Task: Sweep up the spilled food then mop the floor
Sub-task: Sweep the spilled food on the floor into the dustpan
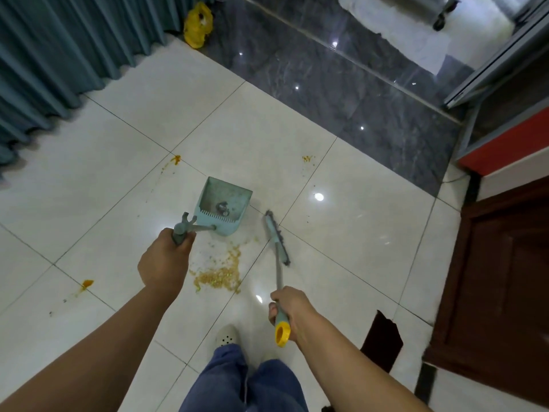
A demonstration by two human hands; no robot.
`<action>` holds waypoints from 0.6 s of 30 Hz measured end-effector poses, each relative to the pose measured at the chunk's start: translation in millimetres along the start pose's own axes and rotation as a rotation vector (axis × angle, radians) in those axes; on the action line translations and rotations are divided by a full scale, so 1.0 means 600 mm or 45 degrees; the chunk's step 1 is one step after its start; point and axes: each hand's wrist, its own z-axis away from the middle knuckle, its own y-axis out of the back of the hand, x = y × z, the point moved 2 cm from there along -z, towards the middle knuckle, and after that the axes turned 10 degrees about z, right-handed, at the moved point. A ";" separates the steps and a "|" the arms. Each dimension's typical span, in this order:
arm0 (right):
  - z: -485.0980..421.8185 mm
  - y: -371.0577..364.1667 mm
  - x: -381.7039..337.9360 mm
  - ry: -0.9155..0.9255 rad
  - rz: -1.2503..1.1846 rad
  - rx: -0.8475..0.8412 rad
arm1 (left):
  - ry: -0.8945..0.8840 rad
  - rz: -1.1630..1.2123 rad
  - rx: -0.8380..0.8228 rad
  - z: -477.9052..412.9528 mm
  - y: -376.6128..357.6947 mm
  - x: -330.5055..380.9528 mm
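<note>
While my left hand (166, 260) grips the dustpan (223, 207) handle, pan angled toward the spilled food (220, 272) (main pile btwn both tools), right hand (289, 307) clamps the broom (277, 239), bristles beside it, ready to push crumbs in.

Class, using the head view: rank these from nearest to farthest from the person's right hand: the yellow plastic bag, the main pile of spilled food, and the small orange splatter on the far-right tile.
From the right hand:
1. Main pile of spilled food, just left of the hand, between both hands.
2. Small orange splatter, ahead on the white tile.
3. Yellow plastic bag, far ahead by the curtain.
</note>
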 end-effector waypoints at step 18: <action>-0.067 -0.103 -0.088 0.009 0.212 0.025 | 0.102 -0.004 0.019 -0.096 0.032 -0.046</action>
